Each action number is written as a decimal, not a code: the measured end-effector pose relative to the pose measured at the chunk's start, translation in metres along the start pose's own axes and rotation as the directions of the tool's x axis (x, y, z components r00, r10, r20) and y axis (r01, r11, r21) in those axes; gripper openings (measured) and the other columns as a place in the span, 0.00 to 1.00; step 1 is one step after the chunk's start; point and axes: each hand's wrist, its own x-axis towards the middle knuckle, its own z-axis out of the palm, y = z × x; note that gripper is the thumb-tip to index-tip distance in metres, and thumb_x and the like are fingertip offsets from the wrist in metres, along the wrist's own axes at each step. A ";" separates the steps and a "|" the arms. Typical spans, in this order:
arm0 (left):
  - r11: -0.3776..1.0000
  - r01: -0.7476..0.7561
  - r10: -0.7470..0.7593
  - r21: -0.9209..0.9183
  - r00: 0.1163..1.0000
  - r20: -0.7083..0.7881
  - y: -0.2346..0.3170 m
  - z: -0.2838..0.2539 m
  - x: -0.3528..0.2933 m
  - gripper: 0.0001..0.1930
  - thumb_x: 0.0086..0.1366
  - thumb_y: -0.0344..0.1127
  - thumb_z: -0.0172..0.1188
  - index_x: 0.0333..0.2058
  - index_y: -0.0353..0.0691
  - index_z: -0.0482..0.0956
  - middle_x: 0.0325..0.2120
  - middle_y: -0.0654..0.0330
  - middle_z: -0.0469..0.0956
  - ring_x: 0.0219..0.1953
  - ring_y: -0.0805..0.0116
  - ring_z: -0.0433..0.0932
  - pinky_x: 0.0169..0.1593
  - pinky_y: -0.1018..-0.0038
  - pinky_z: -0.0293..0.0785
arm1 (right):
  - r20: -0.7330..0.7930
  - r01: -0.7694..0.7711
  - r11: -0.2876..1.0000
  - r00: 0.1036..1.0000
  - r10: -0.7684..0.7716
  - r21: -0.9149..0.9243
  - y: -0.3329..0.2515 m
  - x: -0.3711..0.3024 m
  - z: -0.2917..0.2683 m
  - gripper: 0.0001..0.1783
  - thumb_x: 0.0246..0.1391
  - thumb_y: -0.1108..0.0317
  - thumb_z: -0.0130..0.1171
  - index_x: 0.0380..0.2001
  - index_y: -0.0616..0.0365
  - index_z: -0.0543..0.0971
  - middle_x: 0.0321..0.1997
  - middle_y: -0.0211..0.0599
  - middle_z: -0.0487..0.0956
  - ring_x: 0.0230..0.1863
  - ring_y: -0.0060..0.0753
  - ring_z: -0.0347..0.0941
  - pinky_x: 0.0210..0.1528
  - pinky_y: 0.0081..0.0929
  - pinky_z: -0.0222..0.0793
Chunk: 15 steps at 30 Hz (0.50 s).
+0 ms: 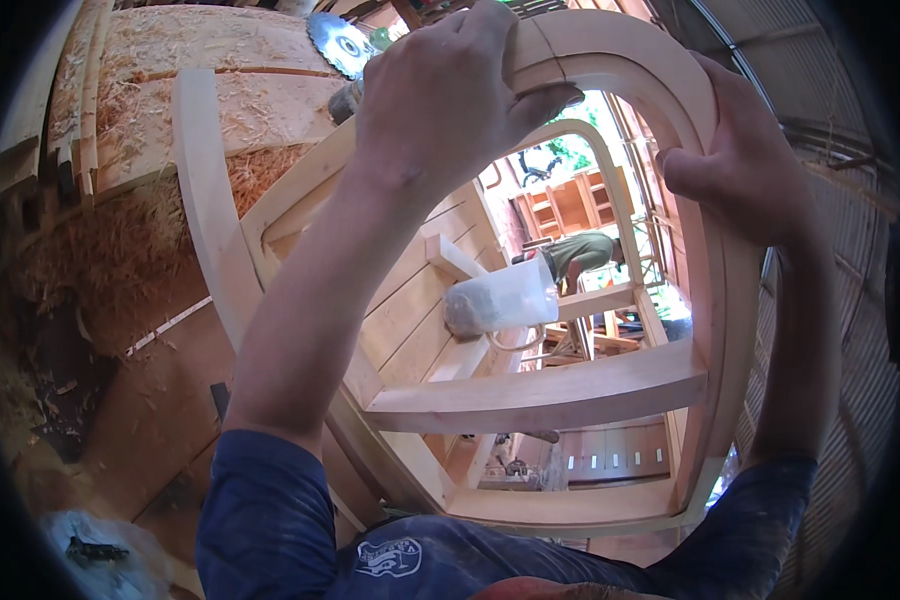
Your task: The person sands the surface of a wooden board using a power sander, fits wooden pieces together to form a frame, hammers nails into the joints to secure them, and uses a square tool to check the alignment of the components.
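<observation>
A pale wooden chair frame (540,392) with a rounded top rail and straight crosspieces stands in front of me, filling the middle of the view. At the upper left of its curve, my left hand (435,95) is closed on the rail, thumb under the inner edge and fingers over the top. On the right bend, my right hand (745,165) grips the same frame; its thumb lies on the inner side and the other fingers are mostly hidden behind the wood. A thin dark line crosses the rail near my left thumb.
Beyond the frame sits a translucent plastic jug (510,298) on a plank surface. A person in a green shirt (580,250) bends farther back. Wood shavings (260,175) cover the left side, below a circular saw blade (338,45). Corrugated sheeting (850,310) lines the right.
</observation>
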 end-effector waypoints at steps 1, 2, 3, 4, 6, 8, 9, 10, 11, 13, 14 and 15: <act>1.000 0.000 0.000 -0.004 1.000 0.002 0.000 0.000 0.000 0.26 0.60 0.57 0.72 0.36 0.38 0.74 0.30 0.55 0.80 0.34 0.51 0.84 0.36 0.55 0.79 | 0.014 -0.017 0.999 1.000 0.017 0.027 -0.001 0.000 0.000 0.24 0.42 0.65 0.65 0.43 0.68 0.79 0.36 0.50 0.81 0.37 0.46 0.77 0.47 0.41 0.73; 1.000 0.002 -0.002 -0.008 1.000 -0.003 0.000 -0.001 0.000 0.27 0.60 0.57 0.72 0.36 0.38 0.74 0.30 0.55 0.81 0.35 0.51 0.84 0.37 0.55 0.79 | 0.026 -0.032 0.998 0.999 0.031 0.052 -0.003 0.001 -0.001 0.24 0.42 0.65 0.65 0.44 0.68 0.78 0.36 0.51 0.81 0.37 0.46 0.77 0.47 0.41 0.73; 1.000 0.004 -0.004 -0.014 1.000 -0.008 -0.001 -0.002 0.000 0.27 0.60 0.58 0.72 0.36 0.38 0.75 0.31 0.55 0.81 0.36 0.52 0.84 0.38 0.55 0.79 | 0.014 -0.016 0.997 1.000 0.015 0.071 -0.002 0.002 -0.001 0.24 0.42 0.65 0.65 0.44 0.68 0.78 0.36 0.50 0.81 0.37 0.46 0.77 0.47 0.41 0.74; 1.000 0.003 -0.003 -0.020 1.000 -0.008 -0.002 -0.001 0.000 0.27 0.60 0.58 0.72 0.36 0.38 0.75 0.31 0.55 0.81 0.36 0.52 0.84 0.38 0.55 0.79 | 0.001 0.000 0.996 1.000 0.000 0.089 -0.001 0.002 0.000 0.24 0.42 0.65 0.65 0.44 0.68 0.78 0.36 0.50 0.81 0.37 0.45 0.77 0.47 0.40 0.74; 0.999 -0.046 0.047 0.010 0.995 -0.092 -0.004 0.001 -0.001 0.28 0.60 0.59 0.71 0.36 0.38 0.75 0.29 0.55 0.80 0.34 0.52 0.84 0.36 0.57 0.79 | -0.015 0.004 0.997 1.000 -0.003 0.074 -0.001 0.001 0.001 0.24 0.42 0.65 0.65 0.44 0.68 0.79 0.35 0.49 0.81 0.36 0.44 0.77 0.46 0.40 0.74; 0.999 -0.034 0.033 -0.022 0.998 -0.062 -0.003 -0.001 -0.001 0.28 0.60 0.59 0.71 0.36 0.37 0.75 0.28 0.55 0.80 0.32 0.53 0.84 0.35 0.57 0.79 | -0.032 0.010 0.998 0.999 -0.008 0.063 -0.003 0.001 0.000 0.24 0.42 0.65 0.64 0.44 0.68 0.79 0.34 0.48 0.81 0.34 0.43 0.77 0.45 0.39 0.74; 0.999 -0.023 0.021 -0.046 0.999 -0.031 -0.002 -0.002 -0.001 0.28 0.61 0.60 0.71 0.36 0.37 0.75 0.28 0.55 0.80 0.31 0.53 0.84 0.34 0.58 0.79 | 0.014 -0.029 0.997 0.999 0.028 0.071 -0.005 0.002 -0.002 0.24 0.42 0.65 0.64 0.43 0.69 0.79 0.33 0.48 0.81 0.34 0.42 0.76 0.44 0.39 0.74; 0.999 -0.022 0.021 -0.049 0.999 -0.030 -0.002 -0.001 -0.001 0.28 0.61 0.60 0.71 0.36 0.37 0.75 0.28 0.55 0.80 0.31 0.53 0.84 0.34 0.58 0.79 | 0.059 -0.069 0.995 0.996 0.065 0.078 -0.007 0.002 -0.002 0.24 0.42 0.66 0.64 0.43 0.69 0.79 0.33 0.47 0.81 0.33 0.41 0.76 0.43 0.38 0.74; 0.999 -0.028 0.027 -0.037 0.999 -0.038 -0.001 -0.001 -0.001 0.28 0.61 0.60 0.70 0.36 0.37 0.75 0.27 0.55 0.80 0.30 0.53 0.84 0.33 0.58 0.79 | 0.058 -0.071 0.994 0.996 0.066 0.078 -0.006 0.002 -0.002 0.24 0.42 0.66 0.64 0.43 0.69 0.79 0.33 0.47 0.81 0.33 0.41 0.76 0.43 0.38 0.74; 0.999 -0.036 0.035 -0.026 0.998 -0.045 -0.001 -0.001 -0.001 0.28 0.61 0.61 0.70 0.35 0.37 0.75 0.26 0.55 0.79 0.29 0.54 0.84 0.32 0.59 0.79 | 0.051 -0.051 0.997 0.998 0.048 0.059 -0.004 0.002 -0.001 0.24 0.42 0.66 0.63 0.43 0.69 0.79 0.32 0.46 0.81 0.32 0.40 0.76 0.42 0.37 0.74; 0.999 -0.044 0.042 -0.032 0.998 -0.046 -0.002 -0.001 -0.001 0.28 0.61 0.61 0.70 0.35 0.37 0.75 0.26 0.56 0.79 0.29 0.54 0.84 0.32 0.59 0.79 | 0.050 -0.051 0.997 0.998 0.048 0.059 -0.004 0.002 -0.001 0.24 0.42 0.66 0.63 0.43 0.69 0.79 0.32 0.46 0.81 0.32 0.40 0.76 0.42 0.37 0.74; 0.998 -0.051 0.050 -0.037 0.998 -0.046 -0.002 -0.001 -0.001 0.28 0.61 0.61 0.70 0.35 0.37 0.75 0.26 0.56 0.79 0.29 0.54 0.84 0.32 0.59 0.79 | 0.043 -0.049 0.997 0.998 0.046 0.067 -0.004 0.002 0.000 0.24 0.42 0.66 0.63 0.43 0.69 0.79 0.33 0.47 0.81 0.33 0.40 0.76 0.43 0.37 0.74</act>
